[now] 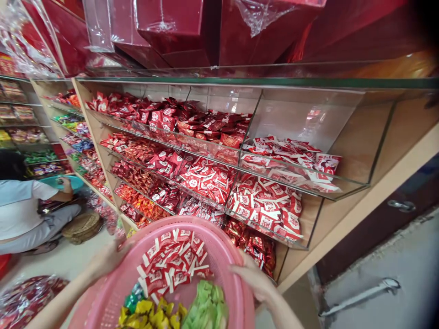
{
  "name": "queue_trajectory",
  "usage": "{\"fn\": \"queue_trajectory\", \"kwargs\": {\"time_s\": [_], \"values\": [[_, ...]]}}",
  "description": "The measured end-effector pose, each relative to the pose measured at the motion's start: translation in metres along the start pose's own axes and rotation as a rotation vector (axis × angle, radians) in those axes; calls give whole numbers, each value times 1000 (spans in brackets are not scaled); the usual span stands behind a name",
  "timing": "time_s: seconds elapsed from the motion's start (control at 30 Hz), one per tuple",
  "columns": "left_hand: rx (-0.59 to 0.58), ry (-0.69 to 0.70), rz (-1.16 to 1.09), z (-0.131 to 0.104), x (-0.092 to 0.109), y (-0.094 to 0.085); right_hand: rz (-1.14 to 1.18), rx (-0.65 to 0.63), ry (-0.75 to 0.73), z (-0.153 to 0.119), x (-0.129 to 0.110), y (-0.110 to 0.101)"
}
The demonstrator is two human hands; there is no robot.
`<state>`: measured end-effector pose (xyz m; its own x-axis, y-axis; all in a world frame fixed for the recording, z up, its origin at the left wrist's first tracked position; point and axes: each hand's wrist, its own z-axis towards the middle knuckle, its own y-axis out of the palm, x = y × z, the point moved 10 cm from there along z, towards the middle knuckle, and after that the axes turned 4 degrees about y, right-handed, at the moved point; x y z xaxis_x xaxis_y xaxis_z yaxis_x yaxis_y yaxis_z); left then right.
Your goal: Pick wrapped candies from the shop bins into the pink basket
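A round pink plastic basket (110, 292) is held up in front of me between both hands. My left hand (111, 256) is closed on its left rim, though the basket wall partly hides the fingers. On the right rim, my right hand (254, 276) grips with the thumb lying over the edge and the other fingers out of sight outside. Inside the basket are red-and-white wrapped candies (176, 260), yellow-wrapped candies (149, 314), light green wrapped candies (207, 306) and some dark green shiny ones (135, 296).
Tiered shelves with glass fronts (192, 145) hold red candy packets (206, 178) ahead. Dark red boxes (171, 36) stand on top. At left a person (27, 210) crouches near a turquoise basin (78, 183) and a woven stool (82, 227). A door handle (401, 205) is at right.
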<state>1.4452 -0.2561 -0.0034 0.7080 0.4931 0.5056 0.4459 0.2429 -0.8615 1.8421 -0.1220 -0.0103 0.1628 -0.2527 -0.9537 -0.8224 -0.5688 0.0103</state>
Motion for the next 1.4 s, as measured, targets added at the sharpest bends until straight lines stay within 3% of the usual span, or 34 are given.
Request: {"fn": "queue_trajectory", "kwargs": {"time_s": [0.1, 0.2, 0.27, 0.37, 0.47, 0.6, 0.67, 0.8, 0.9, 0.97, 1.07, 1.17, 1.27, 1.4], "values": [[-29, 35, -88, -23, 5, 24, -76, -58, -34, 11, -12, -16], [-62, 73, -156, -37, 4, 36, -122, -105, -88, 14, -14, -22], [-130, 94, -146, -34, 6, 37, -140, -118, -123, 13, -13, -22], [-193, 91, -27, -9, 24, 29, -169, -90, -119, 13, -8, -24], [-112, 189, 59, 29, 83, 20, -181, -100, -96, 16, -3, -22], [-193, 479, 27, 50, 187, 56, -189, -89, -103, 17, -5, -23], [-192, 491, 55, 52, 211, 77, -204, -58, -96, 17, -4, -25], [-69, 338, 105, 58, 207, 95, -317, 86, -118, 10, -7, -36], [-83, 323, 128, 60, 204, 104, -497, 230, -179, -10, -26, -49], [-95, 328, 137, 62, 207, 105, -624, 291, -231, -31, -52, -57], [-100, 323, 150, 62, 213, 105, -849, 380, -363, -65, -114, -69], [-118, 329, 170, 59, 220, 107, -1255, 503, -467, -83, -173, -77], [-113, 342, 174, 57, 226, 107, -1608, 515, -334, -69, -190, -87], [-107, 359, 174, 56, 229, 108, -1798, 387, -146, -43, -181, -92]]}}
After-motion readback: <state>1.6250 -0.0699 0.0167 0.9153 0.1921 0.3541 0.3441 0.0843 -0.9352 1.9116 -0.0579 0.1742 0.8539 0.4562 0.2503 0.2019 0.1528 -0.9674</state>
